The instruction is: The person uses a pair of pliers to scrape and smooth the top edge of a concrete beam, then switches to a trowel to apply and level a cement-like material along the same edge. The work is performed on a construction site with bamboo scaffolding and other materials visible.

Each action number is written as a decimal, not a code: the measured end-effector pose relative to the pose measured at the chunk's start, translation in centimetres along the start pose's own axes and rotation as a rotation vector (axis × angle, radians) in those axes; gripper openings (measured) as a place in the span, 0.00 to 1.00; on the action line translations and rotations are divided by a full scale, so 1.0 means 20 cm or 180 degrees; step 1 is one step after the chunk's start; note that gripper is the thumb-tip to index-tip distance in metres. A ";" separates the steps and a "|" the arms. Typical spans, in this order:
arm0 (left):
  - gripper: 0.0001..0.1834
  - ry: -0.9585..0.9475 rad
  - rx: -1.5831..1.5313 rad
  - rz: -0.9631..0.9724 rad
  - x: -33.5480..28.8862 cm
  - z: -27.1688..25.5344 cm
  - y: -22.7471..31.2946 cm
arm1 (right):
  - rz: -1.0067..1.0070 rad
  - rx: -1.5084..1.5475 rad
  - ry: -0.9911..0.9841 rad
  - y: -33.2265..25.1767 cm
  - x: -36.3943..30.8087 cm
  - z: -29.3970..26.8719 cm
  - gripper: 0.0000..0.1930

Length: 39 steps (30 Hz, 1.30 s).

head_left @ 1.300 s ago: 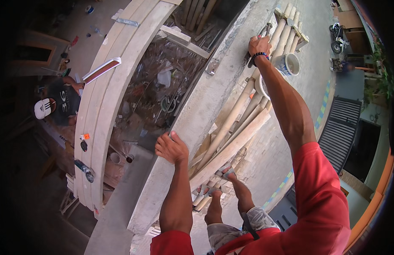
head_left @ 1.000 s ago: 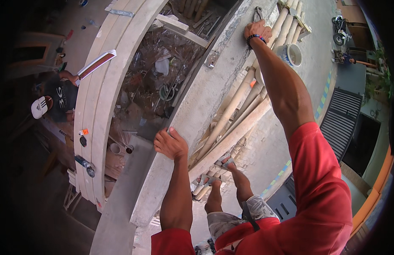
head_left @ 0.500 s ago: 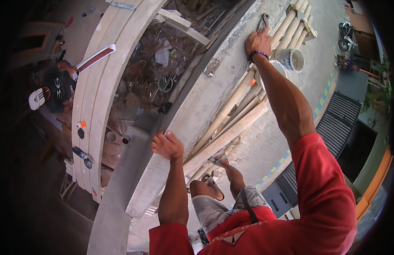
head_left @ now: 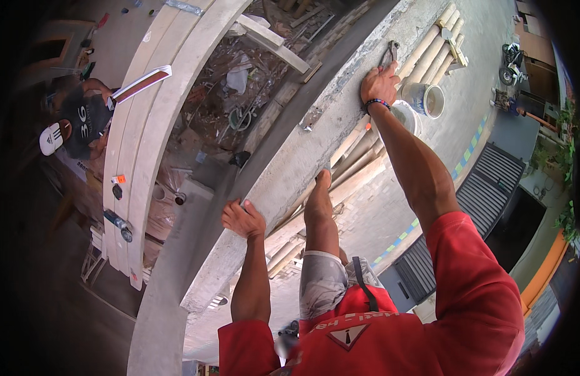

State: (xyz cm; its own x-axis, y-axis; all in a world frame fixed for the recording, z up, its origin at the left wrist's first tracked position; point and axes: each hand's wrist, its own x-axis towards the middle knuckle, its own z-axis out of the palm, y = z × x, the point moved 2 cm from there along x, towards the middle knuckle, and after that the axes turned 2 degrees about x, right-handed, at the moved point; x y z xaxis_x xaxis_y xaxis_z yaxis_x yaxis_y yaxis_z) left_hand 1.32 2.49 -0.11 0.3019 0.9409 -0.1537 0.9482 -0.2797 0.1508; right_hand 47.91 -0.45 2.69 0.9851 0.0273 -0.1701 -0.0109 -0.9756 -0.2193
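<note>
Left hand [head_left: 243,218] hooks over the left edge of the concrete beam [head_left: 296,163], tightness unclear; weak purchase might cause a slip, with 1 leg [head_left: 321,219] raised at the beam's right edge. Right hand [head_left: 379,84] clasps pincers [head_left: 389,54] atop the beam; slackness could drop them onto bamboo poles [head_left: 429,55] to its right.

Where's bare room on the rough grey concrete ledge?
Free: the rough grey concrete ledge from the bare left hand to the small brownish patch; also its near end, beside the left forearm. Crowded: farther along, at the bare right hand and dark pincer-like tool.
</note>
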 end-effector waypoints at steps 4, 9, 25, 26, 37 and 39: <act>0.22 0.0078 -0.0028 0.0054 0.00 -0.02 0.01 | -0.0038 -0.0049 0.0009 0.01 0.00 0.01 0.35; 0.21 0.0052 -0.0126 0.0031 0.02 -0.03 0.00 | -0.0046 -0.0135 0.0084 0.01 0.00 0.02 0.35; 0.23 0.0061 -0.0014 -0.0089 0.02 -0.02 0.02 | -0.0004 -0.0009 -0.0016 0.03 0.02 0.03 0.36; 0.24 0.0071 -0.0021 -0.0093 0.01 -0.02 0.03 | -0.0015 0.0048 -0.0011 0.04 0.02 0.03 0.36; 0.27 0.0092 0.0272 -0.0101 0.02 -0.02 0.04 | -0.0147 0.0212 0.0035 0.04 0.02 0.01 0.35; 0.27 0.0011 0.0326 -0.0181 0.01 0.00 0.03 | -0.0015 0.0281 -0.0188 0.03 0.03 -0.01 0.35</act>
State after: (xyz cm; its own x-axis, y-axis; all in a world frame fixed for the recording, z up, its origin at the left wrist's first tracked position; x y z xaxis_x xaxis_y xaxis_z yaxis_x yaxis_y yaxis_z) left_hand 2.01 2.50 0.04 0.2473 0.9563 -0.1558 0.9689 -0.2438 0.0414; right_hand 48.52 -1.00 2.60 0.9733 0.0472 -0.2246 -0.0239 -0.9524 -0.3038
